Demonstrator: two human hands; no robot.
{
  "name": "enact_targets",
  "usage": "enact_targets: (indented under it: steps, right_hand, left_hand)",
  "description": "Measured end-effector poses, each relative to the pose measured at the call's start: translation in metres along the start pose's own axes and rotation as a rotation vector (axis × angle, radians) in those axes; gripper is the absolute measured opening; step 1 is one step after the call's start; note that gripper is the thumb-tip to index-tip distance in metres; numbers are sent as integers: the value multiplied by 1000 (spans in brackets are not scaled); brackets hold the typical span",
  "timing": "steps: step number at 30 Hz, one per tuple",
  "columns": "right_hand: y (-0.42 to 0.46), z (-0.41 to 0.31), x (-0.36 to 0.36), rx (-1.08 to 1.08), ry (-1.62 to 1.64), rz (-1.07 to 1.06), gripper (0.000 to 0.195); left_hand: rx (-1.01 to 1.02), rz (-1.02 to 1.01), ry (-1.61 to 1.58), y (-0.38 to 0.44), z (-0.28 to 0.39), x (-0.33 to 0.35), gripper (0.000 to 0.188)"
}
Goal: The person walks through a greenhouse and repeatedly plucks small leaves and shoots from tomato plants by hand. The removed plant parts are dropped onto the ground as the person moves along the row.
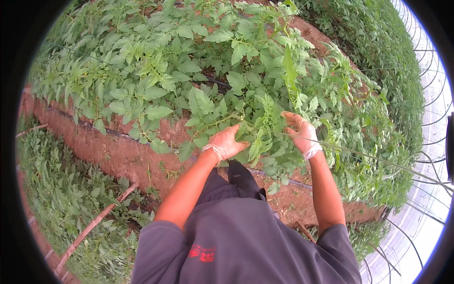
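My left hand [227,142], in a thin translucent glove, is at a tomato plant's stem [227,120], thumb and fingers spread. Whether it grips any part of the plant cannot be told. To the right, my right hand [300,134], gloved alike, has its fingers curved beside a leafy tomato shoot [264,119]. A thin green string [372,156] runs from near this hand towards the right edge. Whether the fingers hold the string is unclear. Between the hands the shoot's top stands among many green leaves.
Dense tomato rows [159,71] spread ahead, and more plants [71,198] grow at the lower left. A wooden pole [95,223] slants there. Reddish soil [124,156] and a dark drip hose [120,134] lie between rows. The greenhouse's plastic wall [434,103] with hoops curves at right.
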State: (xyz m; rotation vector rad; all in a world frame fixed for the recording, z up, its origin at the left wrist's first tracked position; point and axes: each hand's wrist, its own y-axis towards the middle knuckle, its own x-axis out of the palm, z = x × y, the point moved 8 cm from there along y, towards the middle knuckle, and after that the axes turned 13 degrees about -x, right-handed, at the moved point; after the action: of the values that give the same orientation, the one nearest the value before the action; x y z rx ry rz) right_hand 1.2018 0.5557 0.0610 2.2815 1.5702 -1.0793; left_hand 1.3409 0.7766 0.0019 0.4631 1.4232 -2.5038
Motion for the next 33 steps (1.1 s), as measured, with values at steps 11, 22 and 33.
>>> enact_targets:
  steps: [11, 22, 33]
  right_hand:
    - [-17, -111, 21, -113, 226, 114, 62]
    - [-29, -185, 57, -264, -354, 214, 39]
    - [-46, -143, 135, 126, 713, 430, 24]
  left_hand:
    - [177, 227, -349, 26, -37, 12, 23]
    - [224, 95, 170, 47, 17, 9, 40]
    - [231, 304, -244, 48, -54, -56, 43]
